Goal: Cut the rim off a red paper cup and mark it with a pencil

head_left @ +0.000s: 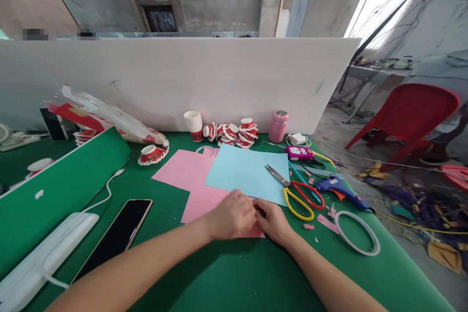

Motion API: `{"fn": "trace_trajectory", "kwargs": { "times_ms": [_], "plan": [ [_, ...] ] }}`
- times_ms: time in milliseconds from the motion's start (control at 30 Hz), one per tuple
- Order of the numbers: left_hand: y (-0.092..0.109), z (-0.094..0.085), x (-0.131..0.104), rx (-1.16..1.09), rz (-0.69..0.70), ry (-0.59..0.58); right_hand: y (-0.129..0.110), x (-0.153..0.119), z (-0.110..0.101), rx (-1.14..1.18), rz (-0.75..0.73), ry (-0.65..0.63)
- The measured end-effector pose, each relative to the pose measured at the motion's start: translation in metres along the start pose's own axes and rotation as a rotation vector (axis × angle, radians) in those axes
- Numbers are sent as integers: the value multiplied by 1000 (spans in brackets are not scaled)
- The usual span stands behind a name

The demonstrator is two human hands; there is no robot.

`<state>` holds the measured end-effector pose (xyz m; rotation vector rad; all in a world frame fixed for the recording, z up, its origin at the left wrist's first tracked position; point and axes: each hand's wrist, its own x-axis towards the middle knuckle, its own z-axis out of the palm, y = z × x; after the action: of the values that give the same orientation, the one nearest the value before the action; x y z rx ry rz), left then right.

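Pink paper (201, 203) and light blue paper (248, 170) lie overlapping on the green table (234, 273). Over the lower edge of the pink paper, my left hand (234, 214) is closed, its fingers curled together. My right hand (274, 222) touches it from the right, its fingertips pressed together. Whatever lies between the fingers is hidden. Scissors (292, 187) with red and yellow handles rest partly on the blue paper, blades open. Beside them are pink scraps (328, 223) and a white tape ring (357, 233).
A black phone (113, 236) and a white power strip (49, 256) lie at left, near a green panel (62, 178). Paper cups (193, 124), red-and-white cup pieces and a pink bottle (278, 126) stand along the white partition (183, 78). A blue glue gun (341, 191) lies right.
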<state>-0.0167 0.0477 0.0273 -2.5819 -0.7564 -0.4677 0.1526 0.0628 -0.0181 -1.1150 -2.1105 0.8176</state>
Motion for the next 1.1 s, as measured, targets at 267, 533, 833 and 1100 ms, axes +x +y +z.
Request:
{"fn": "trace_trajectory", "kwargs": {
  "times_ms": [267,533,833,1100],
  "plan": [
    [-166,-19,-28,298,-594,-161,-4,0,-1,-106,-28,-4],
    [-253,-32,-29,395,-939,-251,-7,2,1,-162,-71,17],
    [-294,-10,-19,315,-978,-369,-4,7,4,-182,-22,-4],
    [-302,-7,-14,286,-965,-473,-3,6,3,-148,13,-26]
  ]
}}
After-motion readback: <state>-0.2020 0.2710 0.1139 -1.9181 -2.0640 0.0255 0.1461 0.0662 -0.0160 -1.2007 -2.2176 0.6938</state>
